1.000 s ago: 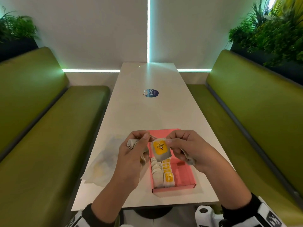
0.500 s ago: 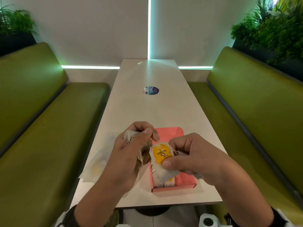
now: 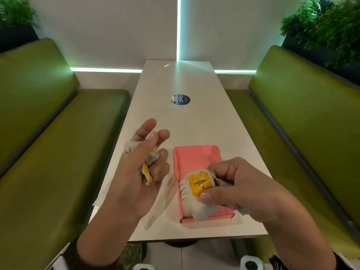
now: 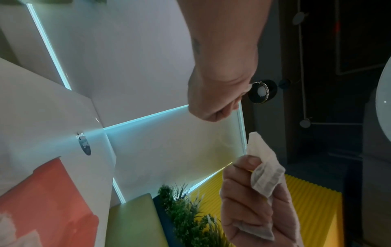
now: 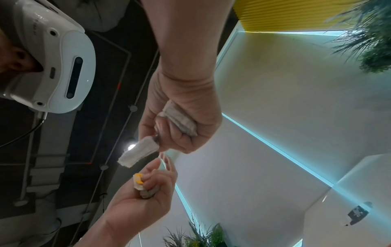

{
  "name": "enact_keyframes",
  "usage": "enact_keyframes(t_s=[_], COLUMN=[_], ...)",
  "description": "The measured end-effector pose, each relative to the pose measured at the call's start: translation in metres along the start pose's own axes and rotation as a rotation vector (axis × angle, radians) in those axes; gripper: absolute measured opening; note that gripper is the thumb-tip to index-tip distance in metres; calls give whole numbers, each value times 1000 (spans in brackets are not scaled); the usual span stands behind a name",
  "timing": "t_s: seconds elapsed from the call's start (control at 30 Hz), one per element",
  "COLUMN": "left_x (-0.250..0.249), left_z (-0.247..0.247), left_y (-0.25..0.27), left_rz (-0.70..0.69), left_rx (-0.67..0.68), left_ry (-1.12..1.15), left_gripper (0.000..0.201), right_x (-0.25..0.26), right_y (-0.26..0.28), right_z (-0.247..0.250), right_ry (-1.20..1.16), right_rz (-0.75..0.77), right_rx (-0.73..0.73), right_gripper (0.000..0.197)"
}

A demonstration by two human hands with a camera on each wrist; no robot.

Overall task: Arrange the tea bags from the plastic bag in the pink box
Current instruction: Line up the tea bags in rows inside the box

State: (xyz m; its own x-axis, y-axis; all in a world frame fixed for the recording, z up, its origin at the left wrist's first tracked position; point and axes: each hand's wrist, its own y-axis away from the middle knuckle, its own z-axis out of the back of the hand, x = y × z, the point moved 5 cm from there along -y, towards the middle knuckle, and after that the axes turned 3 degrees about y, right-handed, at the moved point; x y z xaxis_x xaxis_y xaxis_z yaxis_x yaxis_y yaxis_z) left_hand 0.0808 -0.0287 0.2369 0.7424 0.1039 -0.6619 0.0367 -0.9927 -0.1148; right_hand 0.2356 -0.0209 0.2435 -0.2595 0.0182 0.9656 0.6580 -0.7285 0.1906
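Observation:
The pink box lies open on the white table, with a row of tea bags standing at its near left. My right hand pinches a tea bag with a yellow tag just above that row and clutches more tea bags in its palm. Left of the box, my left hand grips a crumpled bunch of tea bags, two fingers stretched out. The clear plastic bag lies on the table, mostly hidden under my left hand.
Green benches run along both sides of the narrow table. A round blue sticker marks the table's middle. Plants stand behind the right bench. The near table edge is close behind the box.
My hands have drawn apart. The left has swung left with its bunch and stretched two fingers; the right has stayed over the box's near end with the yellow-tagged bag.

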Motion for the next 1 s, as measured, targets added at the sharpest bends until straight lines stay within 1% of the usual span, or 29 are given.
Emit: enact_keyframes(t_s=[0.03,0.07,0.1,0.17,0.2,0.23,0.27,0.33,0.37,0.47,0.57,0.63,0.7,0.73,0.77,0.83,0.87,0.9,0.97,1.0], left_x=[-1,-2,-3,4,8,10,11,11,11,10,9,7,4,3,4,10,14,17,20,20], left_z=[5,8,6,-2,-7,-12,-15,-19,-18,-12,-7,-5,-1,2,3,1,-2,-5,-7,-6], left_y=[-1,-1,0,3,5,7,7,5,3,-2,-5,-6,-6,-6,-4,1,4,7,10,11], left_rz=[-34,-57,-62,3,64,115,150,170,159,133,98,34,-29,-37,-23,60,107,142,163,163], left_rx=[-76,-116,-97,74,143,179,187,152,130,26,-75,-135,-213,-245,-262,-217,-178,-146,-119,-118], left_ry=[-135,-295,-433,-596,-632,-650,-659,-689,-708,-727,-681,-627,-579,-561,-564,-627,-668,-691,-680,-673], left_gripper=[18,14,14,39,46,42,32,13,9,8,5,3,5,5,11,29,31,27,16,16], right_x=[-1,-1,-1,-2,-3,-3,-4,-4,-5,-5,-3,-3,-4,-4,-4,-5,-5,-6,-6,-5], right_y=[-1,-2,-3,-5,-6,-7,-8,-10,-11,-12,-12,-12,-11,-11,-11,-11,-11,-11,-10,-9], right_z=[1,2,3,6,7,8,9,10,10,12,11,12,15,16,16,17,17,16,16,18], right_ry=[-14,-25,-32,-11,10,28,40,57,64,3,-61,-87,-98,-98,-99,-103,-100,-88,-59,-46], right_rz=[-11,-18,-20,-20,-18,-17,-16,-15,-17,-12,-3,-5,0,4,11,24,28,30,32,39], right_rx=[-12,-24,-32,-47,-56,-64,-66,-63,-66,-110,-141,-163,-188,-200,-216,-243,-251,-257,-287,-317], right_gripper=[8,8,6,5,5,5,5,11,17,24,19,21,20,20,19,17,16,14,11,8])
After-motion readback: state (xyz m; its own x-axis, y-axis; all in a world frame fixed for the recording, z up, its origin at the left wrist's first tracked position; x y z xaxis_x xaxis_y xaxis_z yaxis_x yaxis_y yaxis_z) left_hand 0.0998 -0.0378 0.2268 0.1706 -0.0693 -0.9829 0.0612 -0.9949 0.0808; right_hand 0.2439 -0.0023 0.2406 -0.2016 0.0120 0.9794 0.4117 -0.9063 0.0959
